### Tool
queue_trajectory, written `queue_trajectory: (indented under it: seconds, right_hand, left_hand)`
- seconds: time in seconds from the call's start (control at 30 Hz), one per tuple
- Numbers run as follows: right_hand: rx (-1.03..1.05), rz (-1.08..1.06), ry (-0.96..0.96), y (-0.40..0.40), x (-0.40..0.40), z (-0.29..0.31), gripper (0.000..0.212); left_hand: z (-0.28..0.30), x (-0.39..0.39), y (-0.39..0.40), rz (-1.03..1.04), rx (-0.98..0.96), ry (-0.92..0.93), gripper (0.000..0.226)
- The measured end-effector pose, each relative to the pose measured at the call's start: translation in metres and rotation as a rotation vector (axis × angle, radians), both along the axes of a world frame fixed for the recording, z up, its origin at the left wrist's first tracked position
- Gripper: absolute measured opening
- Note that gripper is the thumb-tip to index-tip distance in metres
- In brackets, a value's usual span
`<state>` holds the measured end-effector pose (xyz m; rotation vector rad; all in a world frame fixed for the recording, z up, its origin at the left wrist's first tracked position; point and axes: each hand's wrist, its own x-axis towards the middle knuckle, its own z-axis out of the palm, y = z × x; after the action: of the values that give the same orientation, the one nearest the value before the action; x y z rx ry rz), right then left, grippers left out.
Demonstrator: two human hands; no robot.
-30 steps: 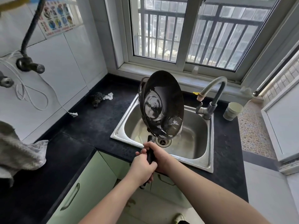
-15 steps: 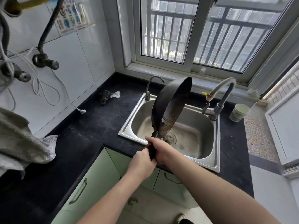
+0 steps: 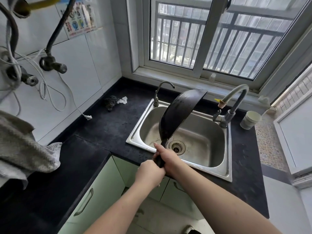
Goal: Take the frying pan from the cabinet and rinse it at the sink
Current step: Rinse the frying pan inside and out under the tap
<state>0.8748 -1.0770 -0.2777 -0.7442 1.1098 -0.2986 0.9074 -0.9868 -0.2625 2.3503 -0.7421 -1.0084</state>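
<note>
A black frying pan (image 3: 179, 114) is held up on edge over the steel sink (image 3: 227, 166), its wet dark underside turned toward me and its inside hidden. Both hands grip its black handle at the sink's front rim. My right hand (image 3: 168, 157) wraps the upper part of the handle. My left hand (image 3: 149, 173) clasps the lower end just below it. The grey curved faucet (image 3: 234, 102) stands at the sink's right back corner, and no water stream is visible from it.
A smaller tap (image 3: 162, 92) stands at the sink's back left. A paper cup (image 3: 250, 119) sits right of the faucet. A scrubber with a white scrap (image 3: 113, 101) lies on the black counter (image 3: 104, 129). A grey towel (image 3: 25, 149) hangs at left. Green cabinet doors (image 3: 94, 196) are below.
The pan has turned from showing its inside to edge-on and then to its underside, tilting rightward over the sink. Both hands kept their grip on the handle.
</note>
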Motion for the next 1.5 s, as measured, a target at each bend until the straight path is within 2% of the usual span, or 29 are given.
queue_trajectory:
  seconds: [0.07, 0.17, 0.23, 0.53, 0.7, 1.27, 1.5]
  right_hand:
    - [0.021, -0.045, -0.044, 0.000, 0.005, 0.003, 0.044]
    - [0.030, -0.044, -0.091, 0.000, 0.006, 0.003, 0.044]
    - [0.042, -0.045, -0.127, 0.002, 0.005, 0.002, 0.045]
    - [0.182, -0.099, -0.204, 0.008, 0.003, 0.006, 0.031]
    - [0.246, -0.083, -0.188, 0.009, 0.003, 0.006, 0.041]
    - [0.129, -0.065, -0.039, 0.014, -0.005, -0.001, 0.027]
    - [0.090, -0.065, -0.026, 0.019, -0.013, 0.005, 0.028]
  left_hand:
    - [0.008, 0.006, -0.005, 0.035, 0.037, 0.216, 0.025]
    - [0.009, 0.011, -0.005, -0.029, 0.003, 0.114, 0.015]
    - [0.005, 0.012, -0.003, -0.046, -0.033, 0.061, 0.019]
    - [-0.013, 0.015, 0.011, -0.136, -0.081, 0.027, 0.018]
    - [-0.018, 0.012, 0.017, -0.183, -0.094, 0.004, 0.020]
    - [-0.017, -0.011, 0.025, -0.140, -0.151, 0.039, 0.019]
    - [-0.016, -0.017, 0.031, -0.113, -0.228, 0.101, 0.029]
